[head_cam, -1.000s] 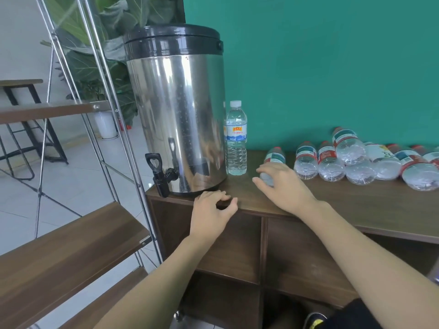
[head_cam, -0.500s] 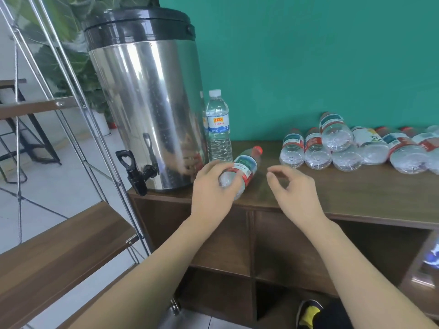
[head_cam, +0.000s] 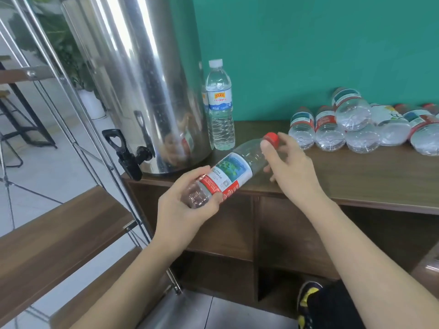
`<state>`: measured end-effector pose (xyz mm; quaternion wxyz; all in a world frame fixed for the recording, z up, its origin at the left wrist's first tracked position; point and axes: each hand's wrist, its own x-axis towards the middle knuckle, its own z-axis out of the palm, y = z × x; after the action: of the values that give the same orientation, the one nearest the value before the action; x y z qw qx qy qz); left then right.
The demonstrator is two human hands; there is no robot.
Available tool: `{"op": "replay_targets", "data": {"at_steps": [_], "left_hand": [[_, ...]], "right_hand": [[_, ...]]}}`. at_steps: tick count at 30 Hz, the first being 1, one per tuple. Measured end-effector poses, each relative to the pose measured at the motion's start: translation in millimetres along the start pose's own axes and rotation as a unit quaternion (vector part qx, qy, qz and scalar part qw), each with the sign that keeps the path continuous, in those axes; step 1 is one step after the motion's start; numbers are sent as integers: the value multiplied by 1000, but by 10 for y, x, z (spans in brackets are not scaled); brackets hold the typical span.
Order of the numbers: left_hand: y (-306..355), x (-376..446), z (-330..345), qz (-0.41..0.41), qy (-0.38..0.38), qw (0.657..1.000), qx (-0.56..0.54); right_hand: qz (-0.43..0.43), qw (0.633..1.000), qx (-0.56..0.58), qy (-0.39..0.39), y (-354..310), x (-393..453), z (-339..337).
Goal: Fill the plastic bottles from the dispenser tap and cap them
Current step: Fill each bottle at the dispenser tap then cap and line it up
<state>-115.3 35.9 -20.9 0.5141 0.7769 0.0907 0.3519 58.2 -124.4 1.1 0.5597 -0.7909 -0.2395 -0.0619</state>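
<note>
Tap: the black tap (head_cam: 128,153) sticks out at the foot of the steel dispenser (head_cam: 142,79), past the edge of the wooden counter (head_cam: 370,176). Nothing is under it, so filling of this bottle has not begun.
Left hand: the left hand (head_cam: 183,210) holds the base end of an empty bottle (head_cam: 228,174), fingers and thumb curled round the clear plastic.
Bottle in hand: it lies tilted, base low toward the person, neck up and to the right, held off the counter just in front of the dispenser. It looks empty.
Filled bottle: one upright bottle with a white cap (head_cam: 219,105) stands just beside the dispenser against the green wall; it appears full and capped, likely one finished.
Right hand: the right hand (head_cam: 292,165) pinches the red cap (head_cam: 271,139) between thumb and fingertips, other fingers loosely spread. The cap is on the neck, so unscrewing seems to be the step in hand.
Pile: empty bottles (head_cam: 356,124) lie on their sides at the right, touching each other, caps toward the wall. Most of the job is left.
Next: cap off, bottle under the tap, fill, recap.
</note>
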Motion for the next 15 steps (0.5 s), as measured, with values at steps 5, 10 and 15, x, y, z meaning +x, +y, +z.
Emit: {"op": "replay_targets", "data": {"at_steps": [5, 10, 15], "left_hand": [[-247, -153, -377, 4, -35, 999, -7], [-445, -131, -617, 23, -51, 982, 179], [-539, -205, -702, -14, -68, 983, 170]], "right_hand": [[20, 984, 168, -58, -208, -51, 291], [-62, 987, 116, -93, -385, -233, 615], [-109, 971, 83, -197, -496, -519, 929]]}}
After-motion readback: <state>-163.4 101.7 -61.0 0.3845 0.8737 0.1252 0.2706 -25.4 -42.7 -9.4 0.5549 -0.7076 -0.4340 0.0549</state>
